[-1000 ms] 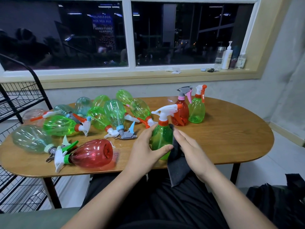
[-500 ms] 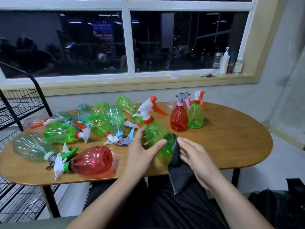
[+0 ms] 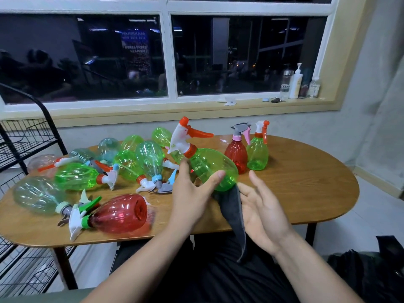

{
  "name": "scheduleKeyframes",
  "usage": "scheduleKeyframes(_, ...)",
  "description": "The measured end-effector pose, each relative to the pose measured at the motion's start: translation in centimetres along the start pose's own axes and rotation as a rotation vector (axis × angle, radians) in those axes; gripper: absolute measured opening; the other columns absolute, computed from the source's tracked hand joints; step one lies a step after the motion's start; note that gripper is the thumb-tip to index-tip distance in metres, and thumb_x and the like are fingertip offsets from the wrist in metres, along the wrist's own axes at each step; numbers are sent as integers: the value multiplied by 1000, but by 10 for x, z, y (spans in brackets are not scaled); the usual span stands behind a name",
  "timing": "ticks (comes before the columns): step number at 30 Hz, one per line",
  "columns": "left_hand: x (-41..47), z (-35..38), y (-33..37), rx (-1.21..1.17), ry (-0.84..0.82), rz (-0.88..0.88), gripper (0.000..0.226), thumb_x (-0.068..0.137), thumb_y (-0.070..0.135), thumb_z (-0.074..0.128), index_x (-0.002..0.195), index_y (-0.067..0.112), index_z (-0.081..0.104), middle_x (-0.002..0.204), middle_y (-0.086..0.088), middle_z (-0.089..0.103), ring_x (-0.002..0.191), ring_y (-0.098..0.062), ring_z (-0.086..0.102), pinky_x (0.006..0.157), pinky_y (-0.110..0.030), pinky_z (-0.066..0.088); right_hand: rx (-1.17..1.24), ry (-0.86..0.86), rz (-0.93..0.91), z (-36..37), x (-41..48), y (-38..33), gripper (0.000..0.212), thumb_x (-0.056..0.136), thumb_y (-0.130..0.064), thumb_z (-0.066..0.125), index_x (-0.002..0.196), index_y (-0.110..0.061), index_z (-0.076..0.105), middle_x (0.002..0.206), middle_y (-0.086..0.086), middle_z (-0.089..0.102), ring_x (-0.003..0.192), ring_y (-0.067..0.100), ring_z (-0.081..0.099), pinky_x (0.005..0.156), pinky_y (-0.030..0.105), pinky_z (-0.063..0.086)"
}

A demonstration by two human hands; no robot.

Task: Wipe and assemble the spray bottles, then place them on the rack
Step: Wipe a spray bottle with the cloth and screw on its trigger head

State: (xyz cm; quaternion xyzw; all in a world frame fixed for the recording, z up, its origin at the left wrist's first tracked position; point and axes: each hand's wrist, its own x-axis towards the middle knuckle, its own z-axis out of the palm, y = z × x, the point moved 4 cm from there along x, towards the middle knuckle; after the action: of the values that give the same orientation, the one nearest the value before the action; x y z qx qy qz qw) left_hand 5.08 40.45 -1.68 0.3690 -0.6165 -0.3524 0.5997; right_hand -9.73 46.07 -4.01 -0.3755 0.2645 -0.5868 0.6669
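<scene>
green spray bottle (image 3: 207, 169) was gripped above near edge of table (image 3: 295, 193) by thumb and fingers of left hand (image 3: 190, 197), long axis tilted: nozzle far-left, base near-right, touching grey cloth (image 3: 232, 211) laid against straight-fingered right hand (image 3: 262, 211).

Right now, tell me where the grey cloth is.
Head view, centre: the grey cloth hangs between the left hand and right hand, under the tilted green bottle.
</scene>
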Motion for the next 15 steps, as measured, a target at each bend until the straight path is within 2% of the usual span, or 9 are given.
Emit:
scheduleKeyframes(5,-5,0,-9,51,-24,8,53,84,33,90,127,25,60,119,12,76,112,-4,71,98,-27,56,-31,56,-77,-12,4,-18,66,109,-56,39,147,-8,61,145,18,65,127,28,67,106,44,46)
scheduleKeyframes(9,-7,7,-7,77,-49,33,57,82,43,91,127,27,61,119,14,75,112,-6,72,101,-39,57,3,36,-20,-8,5,-4,59,112,-47,38,148,-4,59,147,21,63,138,32,60,115,47,42)
scheduleKeyframes(11,-1,9,-7,106,-56,43,61,80,52,89,127,28,60,119,15,75,113,-6,71,101,-43,57,6,13,7,-10,3,1,51,110,-36,43,144,-4,64,145,22,63,135,33,61,112,43,47)
scheduleKeyframes(13,8,10,-8,110,-66,28,60,79,58,88,124,29,60,118,13,76,111,-8,72,99,-45,58,-59,19,-20,-17,2,0,42,106,-16,46,138,0,67,138,25,67,127,33,66,108,40,53)
scheduleKeyframes(15,17,13,-8,141,-69,21,56,80,56,87,120,27,60,114,14,76,107,-3,72,96,-38,58,-182,62,-96,-25,3,-5,41,102,5,43,135,1,67,135,26,69,126,33,68,111,40,52)
